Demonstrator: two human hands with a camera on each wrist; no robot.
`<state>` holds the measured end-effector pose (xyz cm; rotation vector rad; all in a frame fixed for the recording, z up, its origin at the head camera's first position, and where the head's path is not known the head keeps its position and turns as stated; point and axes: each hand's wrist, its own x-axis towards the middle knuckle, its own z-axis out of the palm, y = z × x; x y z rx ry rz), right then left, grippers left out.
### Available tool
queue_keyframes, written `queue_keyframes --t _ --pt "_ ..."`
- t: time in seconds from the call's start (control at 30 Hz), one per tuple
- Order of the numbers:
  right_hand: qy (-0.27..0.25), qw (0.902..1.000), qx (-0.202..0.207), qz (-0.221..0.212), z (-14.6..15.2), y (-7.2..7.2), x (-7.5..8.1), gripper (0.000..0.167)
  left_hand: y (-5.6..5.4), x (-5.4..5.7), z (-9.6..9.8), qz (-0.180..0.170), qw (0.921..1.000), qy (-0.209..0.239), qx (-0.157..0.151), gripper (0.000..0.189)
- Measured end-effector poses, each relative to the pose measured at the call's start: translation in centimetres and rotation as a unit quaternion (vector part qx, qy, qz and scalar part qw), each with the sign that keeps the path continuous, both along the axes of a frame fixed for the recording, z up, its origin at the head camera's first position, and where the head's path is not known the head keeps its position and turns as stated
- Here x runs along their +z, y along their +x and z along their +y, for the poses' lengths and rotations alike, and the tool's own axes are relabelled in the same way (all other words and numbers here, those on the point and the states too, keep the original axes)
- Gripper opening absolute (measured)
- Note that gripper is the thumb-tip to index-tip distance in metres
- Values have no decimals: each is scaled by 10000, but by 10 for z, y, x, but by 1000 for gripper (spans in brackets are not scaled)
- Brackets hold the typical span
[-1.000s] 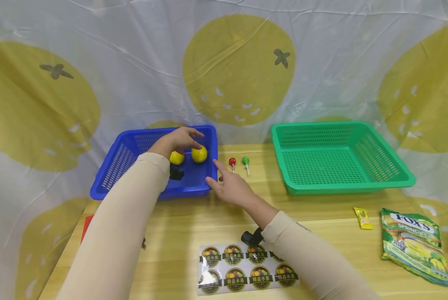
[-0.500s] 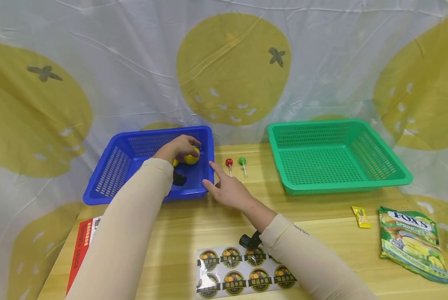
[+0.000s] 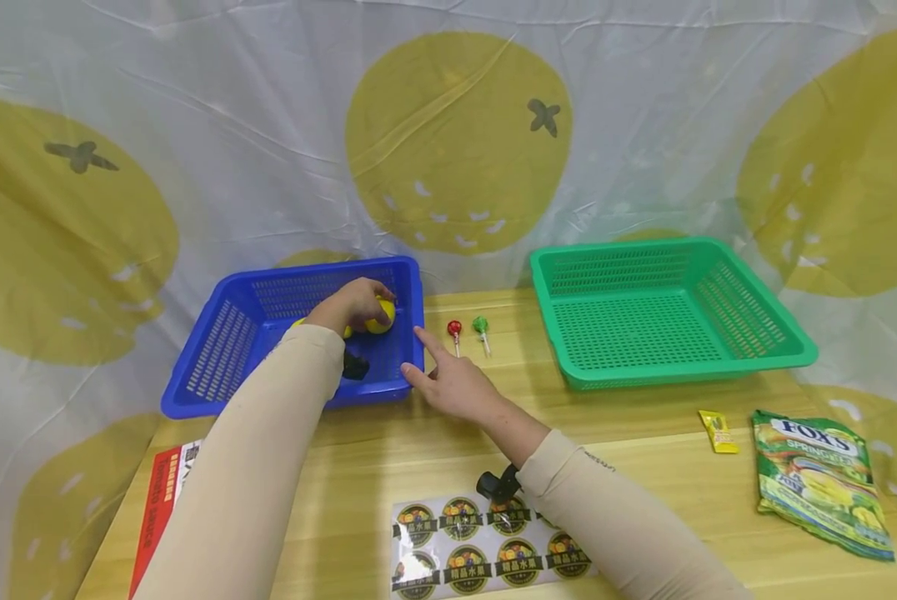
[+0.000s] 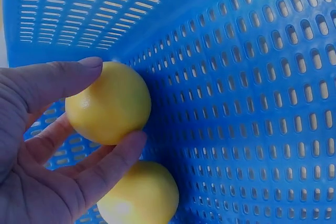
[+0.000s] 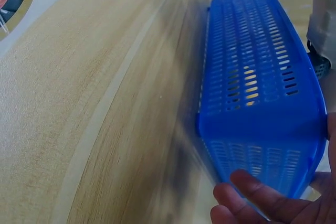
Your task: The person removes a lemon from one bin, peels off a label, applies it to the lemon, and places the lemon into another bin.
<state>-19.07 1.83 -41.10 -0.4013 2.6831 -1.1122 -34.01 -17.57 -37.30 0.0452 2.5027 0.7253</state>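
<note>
Inside the blue basket (image 3: 268, 271), my left hand (image 3: 354, 304) holds a round yellow fruit (image 4: 110, 103), thumb on one side and fingers on the other. A second yellow fruit (image 4: 140, 195) lies close below it in the left wrist view. More yellow shows beside my left wrist in the head view, partly hidden by the arm. My right hand (image 3: 456, 387) touches the right end of the basket from outside. Its index finger and thumb reach the rim, and other fingertips (image 5: 247, 182) lie against the outer wall in the right wrist view.
A green basket (image 3: 561, 333) stands to the right. Between the baskets lie a red lollipop (image 3: 454, 327) and a green lollipop (image 3: 480, 325). A sticker sheet (image 3: 486, 575), a yellow packet (image 3: 719, 432), a green FOX'S bag (image 3: 824, 483) and a red tomato sauce packet (image 3: 157, 500) lie nearer.
My left hand has come down from above the fruits, and its fingers now hold one. The right hand stays at the basket's end. The head view has shifted slightly.
</note>
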Motion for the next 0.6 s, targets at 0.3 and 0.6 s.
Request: queue_keyframes --t 0.3,0.6 --pt "33 10000 -22 -76 -2 1 0 72 -2 -4 -3 118 9998 -134 -66 52" --pt "75 9998 -82 -147 -4 1 2 72 2 17 -8 158 9984 -149 -513 54"
